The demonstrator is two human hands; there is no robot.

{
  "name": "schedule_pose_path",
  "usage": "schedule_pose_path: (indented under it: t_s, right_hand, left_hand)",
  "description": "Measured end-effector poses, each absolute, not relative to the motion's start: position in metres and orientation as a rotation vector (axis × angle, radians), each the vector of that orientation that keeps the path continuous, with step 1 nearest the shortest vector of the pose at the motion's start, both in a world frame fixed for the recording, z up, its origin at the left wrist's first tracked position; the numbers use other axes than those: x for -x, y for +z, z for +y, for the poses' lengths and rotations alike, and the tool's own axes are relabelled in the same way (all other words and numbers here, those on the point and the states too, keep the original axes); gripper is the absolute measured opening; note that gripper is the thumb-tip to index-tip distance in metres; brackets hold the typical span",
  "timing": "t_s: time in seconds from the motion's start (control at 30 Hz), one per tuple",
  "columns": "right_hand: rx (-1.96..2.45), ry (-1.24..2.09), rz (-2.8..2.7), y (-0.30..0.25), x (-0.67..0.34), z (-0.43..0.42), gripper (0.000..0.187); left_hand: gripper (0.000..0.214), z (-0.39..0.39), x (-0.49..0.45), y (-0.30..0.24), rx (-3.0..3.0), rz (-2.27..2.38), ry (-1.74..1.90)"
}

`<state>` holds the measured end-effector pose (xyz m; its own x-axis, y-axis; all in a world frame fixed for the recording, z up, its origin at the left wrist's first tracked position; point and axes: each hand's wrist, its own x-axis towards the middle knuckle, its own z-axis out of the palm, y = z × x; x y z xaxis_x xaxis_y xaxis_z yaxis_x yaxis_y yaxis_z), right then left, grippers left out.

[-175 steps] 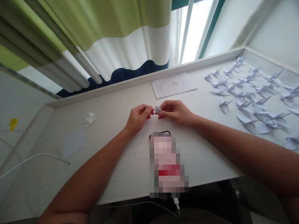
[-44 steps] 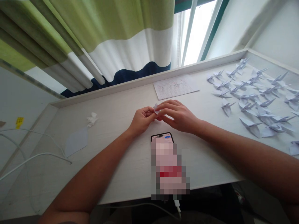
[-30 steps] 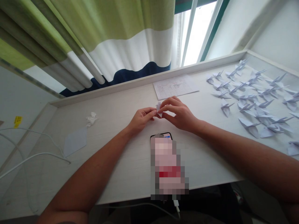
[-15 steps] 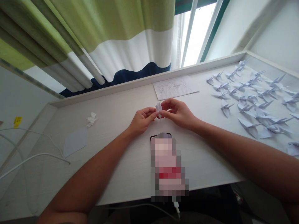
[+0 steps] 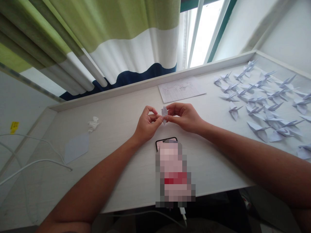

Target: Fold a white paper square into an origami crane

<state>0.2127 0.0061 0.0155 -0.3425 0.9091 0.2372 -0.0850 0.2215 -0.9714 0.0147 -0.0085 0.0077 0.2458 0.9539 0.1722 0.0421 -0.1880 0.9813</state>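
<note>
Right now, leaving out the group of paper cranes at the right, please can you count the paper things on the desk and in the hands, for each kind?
Folded paper crane, held in the hands: 1
Printed sheet: 1
Kite-shaped paper: 1
Crumpled tissue: 1
Total: 4

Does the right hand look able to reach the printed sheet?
Probably yes: nothing lies between the right hand and the printed sheet, though its fingers are pinching a paper crane.
</note>
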Motion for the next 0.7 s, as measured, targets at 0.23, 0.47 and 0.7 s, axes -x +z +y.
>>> schedule_pose_path:
  t_s: [0.23, 0.47, 0.7]
  right_hand:
    - [0.826, 1.387, -1.485, 0.021, -0.215, 0.007, 0.026]
    - [0.914, 1.43, -1.447, 0.02, -0.217, 0.007, 0.032]
    - [0.802, 1.681, -1.272, 0.017, -0.215, 0.007, 0.037]
  left_hand:
    - [0.014, -0.008, -0.014, 0.005, -1.814, 1.145, 1.309]
    - [0.005, -0.007, -0.01, 0.007, -2.147, 1.159, 1.362]
    - [0.017, -0.007, -0.005, 0.008, -2.369, 1.066, 1.353]
